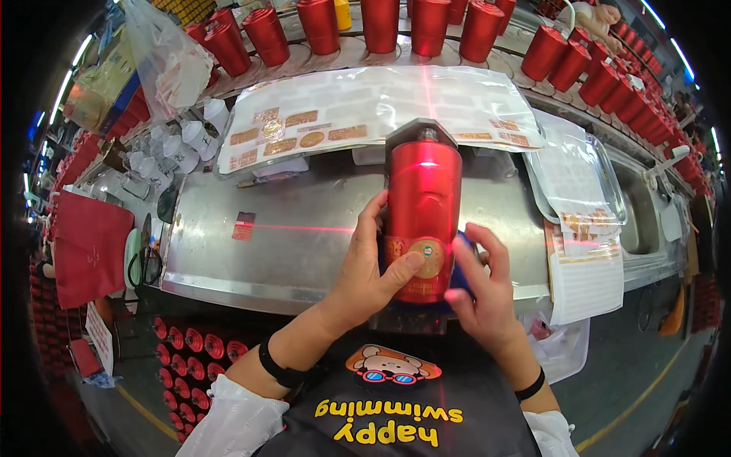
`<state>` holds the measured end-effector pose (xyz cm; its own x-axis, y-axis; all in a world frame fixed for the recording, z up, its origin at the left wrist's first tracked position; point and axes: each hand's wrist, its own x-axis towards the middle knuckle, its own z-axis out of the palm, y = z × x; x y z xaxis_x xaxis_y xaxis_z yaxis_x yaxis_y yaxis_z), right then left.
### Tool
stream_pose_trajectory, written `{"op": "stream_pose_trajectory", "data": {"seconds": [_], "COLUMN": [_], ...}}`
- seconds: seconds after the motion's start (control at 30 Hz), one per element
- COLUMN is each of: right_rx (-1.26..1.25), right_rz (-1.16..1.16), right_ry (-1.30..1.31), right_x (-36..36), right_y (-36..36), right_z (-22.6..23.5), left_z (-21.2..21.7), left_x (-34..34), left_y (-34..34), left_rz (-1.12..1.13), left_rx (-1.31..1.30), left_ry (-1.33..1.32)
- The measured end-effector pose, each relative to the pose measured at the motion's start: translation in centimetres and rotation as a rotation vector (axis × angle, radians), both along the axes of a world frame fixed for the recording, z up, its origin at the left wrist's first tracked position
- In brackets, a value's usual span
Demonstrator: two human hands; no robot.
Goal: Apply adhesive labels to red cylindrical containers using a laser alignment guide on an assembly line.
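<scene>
A red cylindrical can (pixel 423 206) with a dark cap lies on its side on the steel table (pixel 304 251), its base toward me. My left hand (pixel 369 266) grips its left side, the thumb pressing a round gold sticker (pixel 429 257) near the base. My right hand (pixel 483 286) touches the can's right side and holds something blue against it. A red laser line crosses the can and the table.
Clear sheets of gold stickers (pixel 365 110) lie behind the can. Rows of red cans (pixel 381 27) stand along the back and right. A tray of sheets (pixel 575 179) sits at right, white caps (pixel 179 148) and scissors (pixel 145 263) at left, more red cans (pixel 190 350) below the table.
</scene>
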<state>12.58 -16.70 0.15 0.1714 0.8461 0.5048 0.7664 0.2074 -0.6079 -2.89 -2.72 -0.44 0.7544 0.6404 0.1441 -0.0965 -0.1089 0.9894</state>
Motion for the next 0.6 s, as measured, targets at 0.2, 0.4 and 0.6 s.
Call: {"op": "stream_pose_trajectory", "data": {"seconds": [0.2, 0.4, 0.6], "right_rx": [-0.135, -0.22, -0.141], "right_rz": [-0.059, -0.077, -0.011], "right_ry": [0.357, 0.396, 0.479], "right_x": [-0.2, -0.5, 0.2], "right_y": [2.4, 3.2, 2.9], "right_z": [0.0, 0.5, -0.3], "left_z": [-0.3, -0.8, -0.6], "left_x": [-0.4, -0.4, -0.4], "left_y": [0.4, 0.4, 0.3], "left_rz": [-0.05, -0.049, -0.061], "left_rx": [-0.043, 0.013, -0.005], "left_ry": [-0.071, -0.084, -0.081]}}
